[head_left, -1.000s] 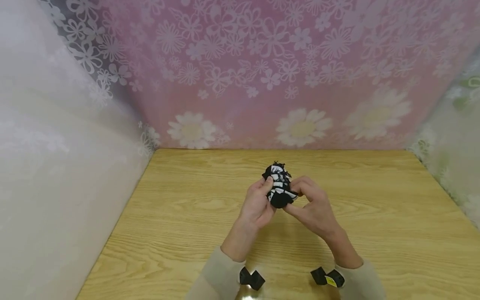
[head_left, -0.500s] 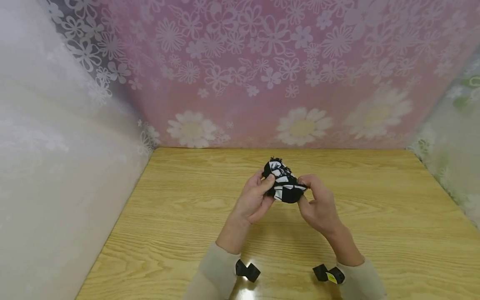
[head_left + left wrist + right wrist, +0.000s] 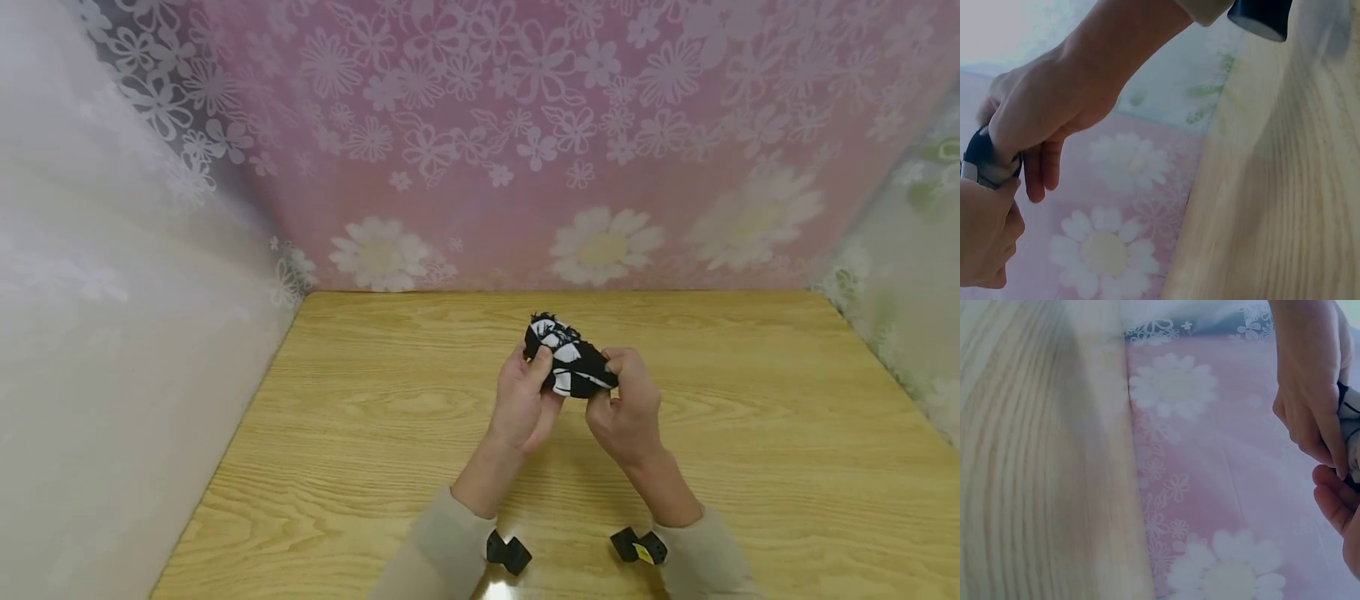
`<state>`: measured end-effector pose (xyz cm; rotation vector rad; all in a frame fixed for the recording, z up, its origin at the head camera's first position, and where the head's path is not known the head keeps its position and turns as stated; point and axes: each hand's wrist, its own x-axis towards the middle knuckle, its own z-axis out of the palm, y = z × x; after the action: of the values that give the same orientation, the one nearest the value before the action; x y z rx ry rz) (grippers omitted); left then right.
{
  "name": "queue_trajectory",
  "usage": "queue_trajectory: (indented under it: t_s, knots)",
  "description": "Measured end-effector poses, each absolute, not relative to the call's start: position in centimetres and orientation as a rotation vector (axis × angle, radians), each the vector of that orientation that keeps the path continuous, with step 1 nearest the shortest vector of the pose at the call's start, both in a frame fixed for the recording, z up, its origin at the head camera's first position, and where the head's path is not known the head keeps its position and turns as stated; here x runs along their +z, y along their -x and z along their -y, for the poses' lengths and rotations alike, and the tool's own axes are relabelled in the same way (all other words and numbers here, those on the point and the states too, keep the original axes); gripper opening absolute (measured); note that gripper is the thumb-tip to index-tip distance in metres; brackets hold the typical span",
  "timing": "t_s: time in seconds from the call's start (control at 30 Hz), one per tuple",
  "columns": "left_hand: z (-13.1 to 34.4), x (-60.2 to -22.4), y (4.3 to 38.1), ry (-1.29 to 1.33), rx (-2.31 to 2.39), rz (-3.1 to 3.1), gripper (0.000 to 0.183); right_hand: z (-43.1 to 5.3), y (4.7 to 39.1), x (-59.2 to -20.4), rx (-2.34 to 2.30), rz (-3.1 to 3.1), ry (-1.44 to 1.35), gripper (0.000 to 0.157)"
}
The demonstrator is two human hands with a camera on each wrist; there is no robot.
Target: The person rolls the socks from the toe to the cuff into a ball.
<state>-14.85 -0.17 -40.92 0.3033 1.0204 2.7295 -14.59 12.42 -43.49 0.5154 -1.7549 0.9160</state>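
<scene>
Both hands hold a small black-and-white sock [image 3: 567, 353] above the table; loose black threads fringe its far end. My left hand [image 3: 519, 406] grips its left side, thumb on top and fingers underneath. At the other side, my right hand [image 3: 628, 410] pinches the edge with curled fingers. In the left wrist view, part of the sock [image 3: 982, 155] shows between the left hand [image 3: 984, 234] and the right hand [image 3: 1050, 94]. Only a sliver of sock [image 3: 1351, 403] appears at the right wrist view's edge, beside the left hand [image 3: 1310, 394] and part of the right hand [image 3: 1350, 550].
A light wood-grain table [image 3: 360, 467] lies below. Behind it hangs a pink flowered backdrop [image 3: 480, 200], with pale walls [image 3: 135, 350] on either side. Small black devices sit at the left cuff [image 3: 508, 552] and the right cuff [image 3: 637, 547].
The sock's right part has been drawn out to the right, so more dark fabric spans the hands. My right fingers have curled tighter on its edge. Left thumb remains on top.
</scene>
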Motion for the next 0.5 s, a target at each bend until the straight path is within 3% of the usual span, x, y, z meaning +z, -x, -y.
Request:
queue_trajectory:
  t_s: [0.27,0.5]
  knots:
    - [-0.71,-40.87,14.22,-0.262,2.789,-1.005,0.037,-12.17,14.83,-43.62,0.953,1.594,-0.422,0.014]
    - [0.11,-41.00,14.83,-0.476,2.658,-1.041,0.036,-12.36,15.01,-43.43,0.965,1.540,-0.445,0.017]
